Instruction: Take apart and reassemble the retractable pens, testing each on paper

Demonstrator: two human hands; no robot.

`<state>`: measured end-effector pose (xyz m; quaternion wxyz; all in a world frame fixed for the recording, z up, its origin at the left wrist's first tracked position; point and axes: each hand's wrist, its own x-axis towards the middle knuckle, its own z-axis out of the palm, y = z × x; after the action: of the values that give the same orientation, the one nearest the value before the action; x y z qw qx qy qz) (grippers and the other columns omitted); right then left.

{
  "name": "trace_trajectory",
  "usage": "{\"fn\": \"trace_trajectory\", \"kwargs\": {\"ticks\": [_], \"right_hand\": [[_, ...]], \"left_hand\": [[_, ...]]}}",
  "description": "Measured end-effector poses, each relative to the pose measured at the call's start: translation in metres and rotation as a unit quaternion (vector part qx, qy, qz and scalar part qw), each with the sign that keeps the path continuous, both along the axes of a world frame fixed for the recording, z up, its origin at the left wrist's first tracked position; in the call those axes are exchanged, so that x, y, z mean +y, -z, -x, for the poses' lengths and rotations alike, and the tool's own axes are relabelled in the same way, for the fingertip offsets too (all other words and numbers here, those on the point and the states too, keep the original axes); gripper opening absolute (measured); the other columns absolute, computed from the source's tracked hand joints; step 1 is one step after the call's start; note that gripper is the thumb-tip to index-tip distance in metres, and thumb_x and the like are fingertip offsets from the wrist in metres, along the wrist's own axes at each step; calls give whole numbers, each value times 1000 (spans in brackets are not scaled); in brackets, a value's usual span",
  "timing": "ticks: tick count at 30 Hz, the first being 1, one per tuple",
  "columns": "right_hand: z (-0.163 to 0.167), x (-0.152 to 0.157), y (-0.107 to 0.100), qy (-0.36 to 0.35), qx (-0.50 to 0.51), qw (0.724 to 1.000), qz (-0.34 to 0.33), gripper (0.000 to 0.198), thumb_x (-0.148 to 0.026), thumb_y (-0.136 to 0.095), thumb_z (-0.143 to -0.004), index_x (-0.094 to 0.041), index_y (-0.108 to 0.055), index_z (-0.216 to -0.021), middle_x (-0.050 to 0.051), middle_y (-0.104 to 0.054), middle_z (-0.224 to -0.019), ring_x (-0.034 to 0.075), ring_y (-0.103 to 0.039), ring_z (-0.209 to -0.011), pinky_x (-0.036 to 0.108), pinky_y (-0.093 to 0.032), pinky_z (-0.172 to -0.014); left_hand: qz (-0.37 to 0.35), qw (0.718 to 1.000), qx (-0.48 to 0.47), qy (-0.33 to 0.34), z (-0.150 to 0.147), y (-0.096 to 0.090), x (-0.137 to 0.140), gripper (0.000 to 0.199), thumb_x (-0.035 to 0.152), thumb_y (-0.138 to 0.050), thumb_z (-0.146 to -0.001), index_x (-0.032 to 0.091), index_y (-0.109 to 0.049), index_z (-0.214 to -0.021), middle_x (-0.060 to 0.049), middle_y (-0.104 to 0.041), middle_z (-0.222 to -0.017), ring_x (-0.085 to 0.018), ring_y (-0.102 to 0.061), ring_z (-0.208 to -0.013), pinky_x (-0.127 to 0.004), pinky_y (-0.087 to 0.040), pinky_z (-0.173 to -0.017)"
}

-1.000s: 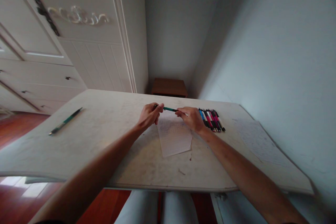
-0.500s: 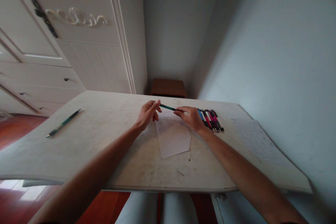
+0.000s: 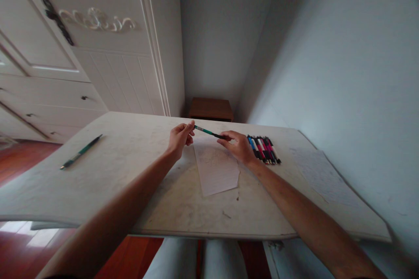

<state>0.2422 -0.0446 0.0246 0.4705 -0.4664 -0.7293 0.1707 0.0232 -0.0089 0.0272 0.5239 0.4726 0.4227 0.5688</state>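
Both hands hold one green pen above the table, over the top edge of a paper sheet: left hand fingers pinch its far end, right hand fingers grip the near end. Pen is tilted, left end higher. Row of coloured pens lies just beside the right hand; a 2nd green pen lies well apart at table left.

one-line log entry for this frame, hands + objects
left hand: pinches green pen end | right hand: grips other end | pen: above paper sheet | pen row: beside right hand
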Motion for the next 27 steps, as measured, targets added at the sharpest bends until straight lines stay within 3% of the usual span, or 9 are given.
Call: {"fn": "trace_trajectory", "kwargs": {"ticks": [8,12,20,23,27], "right_hand": [[3,-7,-8,-2,17,1000,11,27,-44,-64,-84,-20,-72,-93,7,-73,-93,20,-66,-82,33,-52,-80],[3,-8,-9,-25,35,998,44,32,-48,-58,-88,-18,-71,-89,6,-72,-83,19,-65,-78,30,-50,-76],[3,-6,-10,-53,86,990,102,41,-53,-55,-88,-17,-68,-73,4,-66,-66,16,-60,-65,28,-48,-65],[4,-7,-13,-53,91,988,109,43,-55,-56,-86,-17,-67,-69,2,-62,-60,14,-57,-60,26,-47,-60],[7,-11,-15,-62,101,986,119,40,-53,-59,-84,-17,-68,-69,1,-60,-59,14,-55,-58,26,-45,-59]], "left_hand": [[-11,999,27,27,-3,-4,-5,48,61,-65,-75,15,-54,-69,0,-56,-61,-6,-47,-39,-18,-32,-36],[-30,996,48,73,-7,-6,-11,48,62,-65,-75,15,-55,-76,-3,-64,-72,-7,-52,-41,-18,-33,-35],[-41,991,11,124,-8,-6,-11,51,48,-80,-67,14,-57,-98,0,-64,-70,-8,-53,-42,-19,-36,-37],[-44,990,4,133,-8,-5,-11,50,49,-81,-64,14,-58,-91,-1,-63,-68,-7,-53,-42,-19,-35,-37],[-48,991,14,122,-7,-5,-12,49,60,-72,-71,15,-53,-68,1,-57,-54,-8,-50,-39,-19,-35,-37]]}}
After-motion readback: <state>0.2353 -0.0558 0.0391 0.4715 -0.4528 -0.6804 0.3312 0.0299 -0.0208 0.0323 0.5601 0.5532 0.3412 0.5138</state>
